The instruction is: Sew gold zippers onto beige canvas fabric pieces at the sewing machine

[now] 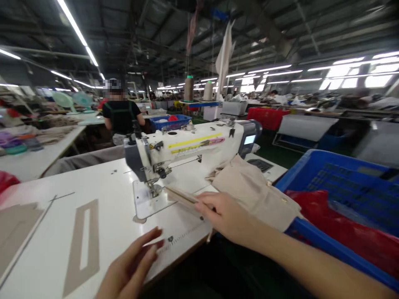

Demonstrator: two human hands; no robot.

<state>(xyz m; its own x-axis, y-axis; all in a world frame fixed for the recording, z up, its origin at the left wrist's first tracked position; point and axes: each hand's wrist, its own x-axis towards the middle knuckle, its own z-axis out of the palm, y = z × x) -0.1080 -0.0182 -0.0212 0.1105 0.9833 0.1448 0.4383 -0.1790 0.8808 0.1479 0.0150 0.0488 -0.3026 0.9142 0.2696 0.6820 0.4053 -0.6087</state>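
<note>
Between the thumb and fingers of my right hand [222,214] is the near end of a narrow beige fabric strip [181,196]. Its far end points toward the needle area of a white sewing machine [193,145], just right of the presser foot [154,189]. My left hand [134,261] hovers over the front edge of the white table [115,224], fingers apart and holding nothing. A flat beige frame-shaped piece [73,253] with a long slot lies to its left. Right of the machine, a heap of beige fabric [252,187] rests on the table.
A blue plastic crate [349,174] with a red bag [352,224] stands at the right. More beige fabric [18,232] lies at the table's left edge. Thread cones [188,89] stand behind the machine. A person in dark clothes [121,116] is beyond the table.
</note>
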